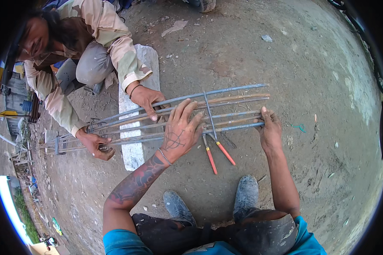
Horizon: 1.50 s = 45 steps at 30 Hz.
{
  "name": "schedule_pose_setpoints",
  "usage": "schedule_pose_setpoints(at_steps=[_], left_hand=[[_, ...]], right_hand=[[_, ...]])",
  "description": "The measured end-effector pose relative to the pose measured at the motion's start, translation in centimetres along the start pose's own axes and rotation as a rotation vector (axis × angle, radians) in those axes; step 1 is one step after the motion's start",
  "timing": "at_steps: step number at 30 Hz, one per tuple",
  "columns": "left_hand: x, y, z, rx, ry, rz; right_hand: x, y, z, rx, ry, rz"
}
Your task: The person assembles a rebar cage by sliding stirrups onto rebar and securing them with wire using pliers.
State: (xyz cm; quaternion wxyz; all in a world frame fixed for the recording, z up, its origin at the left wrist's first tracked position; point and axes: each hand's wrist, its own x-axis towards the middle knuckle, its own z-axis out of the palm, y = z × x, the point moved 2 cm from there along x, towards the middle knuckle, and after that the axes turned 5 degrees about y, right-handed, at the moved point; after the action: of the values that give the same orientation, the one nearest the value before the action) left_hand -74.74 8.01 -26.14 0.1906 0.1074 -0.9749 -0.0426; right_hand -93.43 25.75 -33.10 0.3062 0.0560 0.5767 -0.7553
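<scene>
Evidently the work stands at holding and aligning a rebar bundle [178, 112] that lies across a pale stone slab [134, 153] on the dirt ground [310, 76]. The left hand [181, 131] lies flat on the bars, fingers spread wide; the right hand [269, 126] has its fingers curled around the near bar's end. A co-worker's hands [147, 98] steady the far side. Red-handled pincers [215, 146] hang from a cross rod. Likely next: a firm grip on the pincers while the bars are kept from shifting. The bars look long, thin, grey-blue and rusty.
</scene>
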Motion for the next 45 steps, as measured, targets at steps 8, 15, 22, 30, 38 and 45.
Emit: schedule_pose_setpoints(at_steps=[8,15,22,30,38,45], left_hand=[[-3.0,0.8,0.3,-0.15,-0.063,-0.073],[0.6,0.0,-0.3,-0.171,0.147,-0.166],[-1.9,3.7,0.9,-0.092,0.071,-0.036],[-1.4,3.0,1.9,-0.009,0.095,-0.087],[0.2,2.7,1.0,-0.03,0.145,-0.219],[-5.1,0.1,0.6,-0.037,0.135,-0.178]], right_hand=[[-1.0,0.5,-0.4,0.038,0.102,-0.033],[-6.1,7.6,-0.3,-0.458,-0.162,-0.463],[-4.3,5.6,1.6,-0.084,-0.048,-0.179],[-3.9,4.2,1.6,-0.032,-0.064,-0.138],[-4.5,4.0,2.5,0.041,-0.046,-0.122],[-4.2,4.3,1.9,0.017,-0.037,-0.132]])
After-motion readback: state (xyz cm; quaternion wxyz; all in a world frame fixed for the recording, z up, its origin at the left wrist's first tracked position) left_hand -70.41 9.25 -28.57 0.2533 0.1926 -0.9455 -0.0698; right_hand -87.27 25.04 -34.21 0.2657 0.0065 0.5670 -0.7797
